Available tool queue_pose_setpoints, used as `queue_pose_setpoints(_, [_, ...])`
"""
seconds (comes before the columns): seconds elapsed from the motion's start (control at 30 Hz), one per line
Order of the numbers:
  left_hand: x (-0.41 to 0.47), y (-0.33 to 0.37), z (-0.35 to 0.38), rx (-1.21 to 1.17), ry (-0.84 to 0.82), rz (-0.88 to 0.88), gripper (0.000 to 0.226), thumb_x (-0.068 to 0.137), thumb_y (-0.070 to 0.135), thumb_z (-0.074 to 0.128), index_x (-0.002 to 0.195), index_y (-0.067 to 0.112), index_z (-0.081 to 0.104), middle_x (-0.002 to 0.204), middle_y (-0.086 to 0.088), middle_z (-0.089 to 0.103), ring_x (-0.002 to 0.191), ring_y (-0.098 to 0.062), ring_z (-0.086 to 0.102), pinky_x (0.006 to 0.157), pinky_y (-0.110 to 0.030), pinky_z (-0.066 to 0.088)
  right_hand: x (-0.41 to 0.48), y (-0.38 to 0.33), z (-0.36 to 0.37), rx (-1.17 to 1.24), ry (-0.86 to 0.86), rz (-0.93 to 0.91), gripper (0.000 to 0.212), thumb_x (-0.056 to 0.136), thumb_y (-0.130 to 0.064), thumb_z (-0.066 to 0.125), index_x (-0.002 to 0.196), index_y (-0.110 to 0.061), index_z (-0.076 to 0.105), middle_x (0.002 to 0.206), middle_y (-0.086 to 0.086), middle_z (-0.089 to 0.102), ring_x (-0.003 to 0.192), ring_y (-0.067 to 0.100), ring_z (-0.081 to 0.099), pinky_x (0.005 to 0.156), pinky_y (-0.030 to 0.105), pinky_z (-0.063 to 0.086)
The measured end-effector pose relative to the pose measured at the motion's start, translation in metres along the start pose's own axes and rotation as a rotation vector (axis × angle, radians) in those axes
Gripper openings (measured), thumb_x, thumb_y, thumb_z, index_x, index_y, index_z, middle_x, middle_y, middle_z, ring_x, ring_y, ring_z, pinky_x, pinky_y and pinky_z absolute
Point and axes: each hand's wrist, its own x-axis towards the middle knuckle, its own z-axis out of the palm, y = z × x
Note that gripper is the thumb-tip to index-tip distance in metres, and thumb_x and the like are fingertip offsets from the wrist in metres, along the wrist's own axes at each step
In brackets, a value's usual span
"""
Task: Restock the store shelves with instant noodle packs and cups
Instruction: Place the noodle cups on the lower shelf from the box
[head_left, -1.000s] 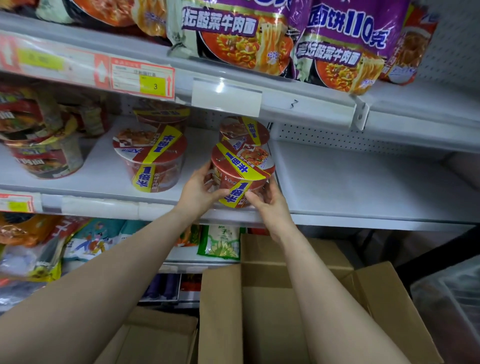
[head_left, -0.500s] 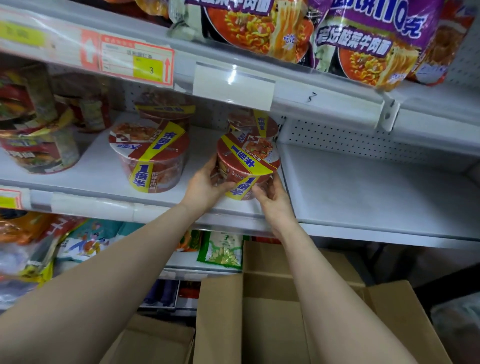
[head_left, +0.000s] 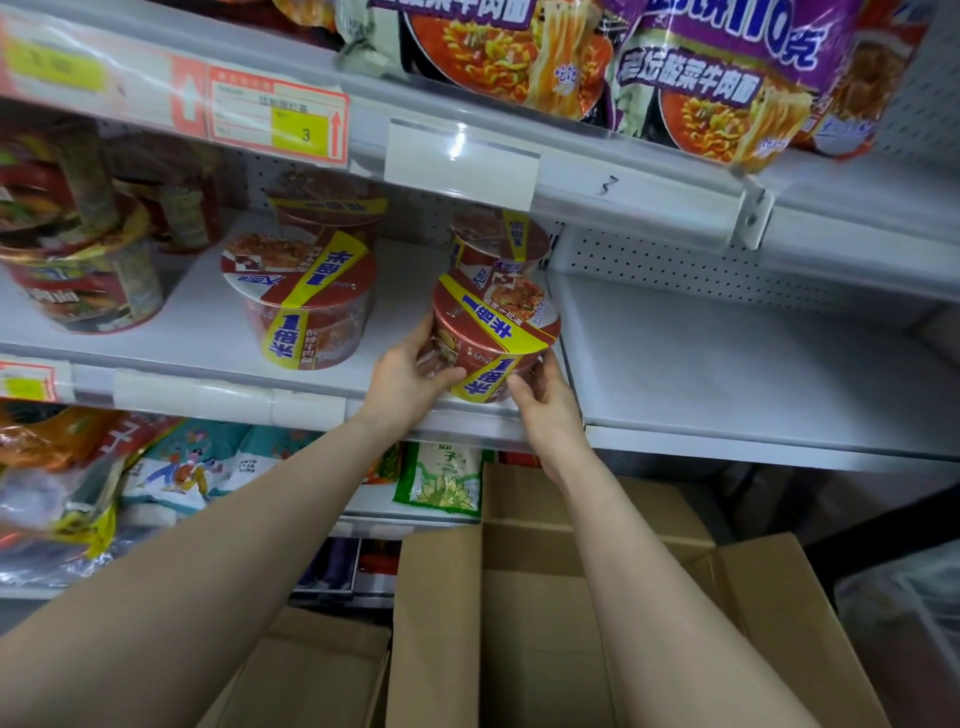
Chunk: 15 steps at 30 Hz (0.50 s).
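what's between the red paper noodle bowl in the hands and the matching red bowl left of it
Only bare white metal shelf, in the head view; the left hand grips the held red bowl on that side.

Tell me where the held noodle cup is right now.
Head view, centre: the noodle cup is at the front edge of the middle shelf, gripped by left hand and right hand, in front of a rear cup.

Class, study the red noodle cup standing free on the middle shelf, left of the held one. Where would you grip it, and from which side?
Grip the free cup by its side wall just under the wide lid, left and right flanks, coming from the front. It tapers downward, so the rim should stop slipping; another cup stands behind, the held cup to its right.
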Motion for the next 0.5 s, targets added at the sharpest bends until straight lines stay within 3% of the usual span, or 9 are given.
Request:
queue_pose_setpoints(0.17, [0.004, 0.002, 0.002, 0.003, -0.031, -0.054, 0.084, 0.084, 0.005, 0.073, 0.153, 0.019, 0.027, 0.140, -0.007, 0.054, 0.126, -0.017, 0.054, 0.108, -0.037, 0.044, 0.003, -0.003, 0.003, -0.048, 0.049, 0.045, 0.052, 0.105, -0.022, 0.047, 0.152, -0.033, 0.028, 0.141, -0.005, 0.054, 0.131, 0.016, 0.047, 0.098, 0.030, 0.034])
queue_pose_setpoints(0.33, [0.006, 0.004, 0.003, -0.002, -0.036, -0.086, 0.086, 0.085, 0.001, 0.071, 0.154, 0.020, 0.024, 0.139, -0.007, 0.054, 0.128, -0.017, 0.052, 0.107, -0.034, 0.044, 0.017, -0.002, 0.002, -0.096, 0.047, 0.065, 0.051, 0.105, -0.023, 0.045, 0.152, -0.033, 0.030, 0.142, -0.003, 0.054, 0.134, 0.020, 0.047, 0.112, 0.043, 0.036])
queue_pose_setpoints(0.5, [0.005, 0.010, 0.002, 0.005, -0.052, -0.104, 0.084, 0.086, 0.001, 0.070, 0.154, 0.018, 0.023, 0.140, -0.006, 0.053, 0.130, -0.018, 0.051, 0.107, -0.031, 0.042, 0.020, -0.001, 0.001, -0.086, 0.039, 0.083, 0.046, 0.104, -0.024, 0.046, 0.149, -0.033, 0.035, 0.140, -0.004, 0.056, 0.132, 0.020, 0.048, 0.113, 0.047, 0.037])
